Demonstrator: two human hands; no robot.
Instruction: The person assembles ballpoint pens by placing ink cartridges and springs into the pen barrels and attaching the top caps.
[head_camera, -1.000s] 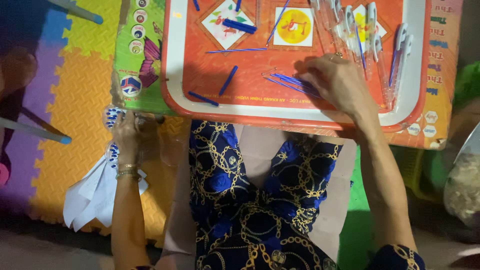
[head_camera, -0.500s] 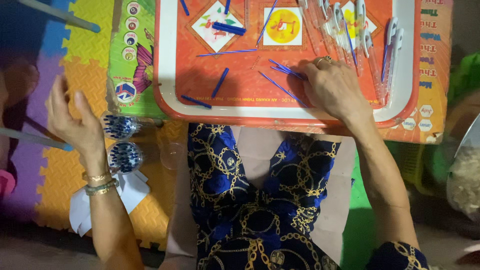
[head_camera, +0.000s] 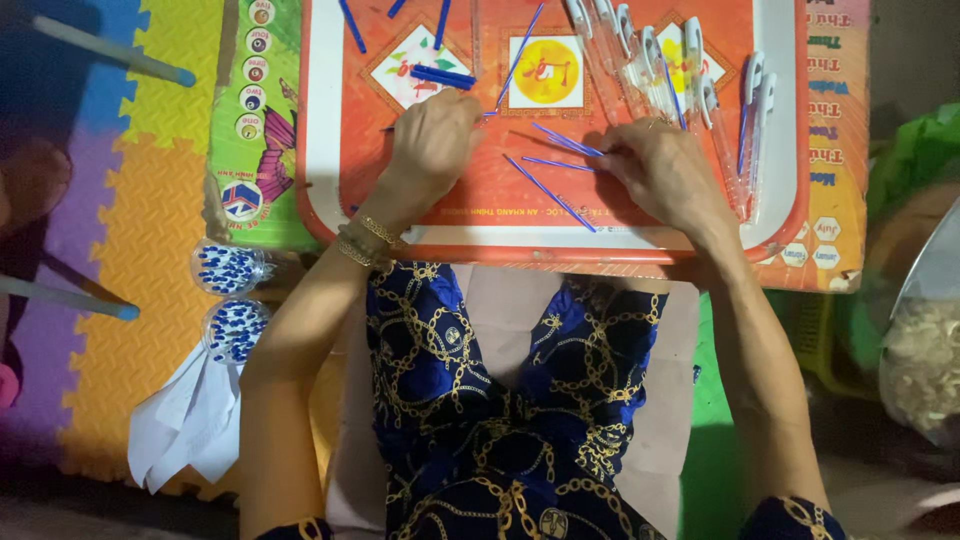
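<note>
Person sitting on foam floor mat, orange tray lying across the lap. Tray as landmark.

Left hand resting palm-down at tray's middle-left, fingers curled loosely over a thin blue refill; can't tell if it's actually gripping. Right hand at tray's middle-right, fingertips pinching the ends of loose blue refills fanning out toward tray centre. About three or four refills in that fan, hard to separate. More blue pieces lying along tray's top edge: a short bundle plus roughly four single sticks.

Clear pen barrels lined up at tray's top-right, about six in the main row, two more nearer the right rim; exact count unsure, they're overlapping.

Left of tray: two clear cups holding small blue caps, too many to count, standing on the mat beside white paper.

Risks, judging from this: tray is balancing on knees only, so a leg shift could be tipping refills and barrels off. Refills being thin and crossing each other, pinching several at once could be bending one or dragging neighbours. Left elbow sitting close to the cups, a swing back could be knocking them over.
</note>
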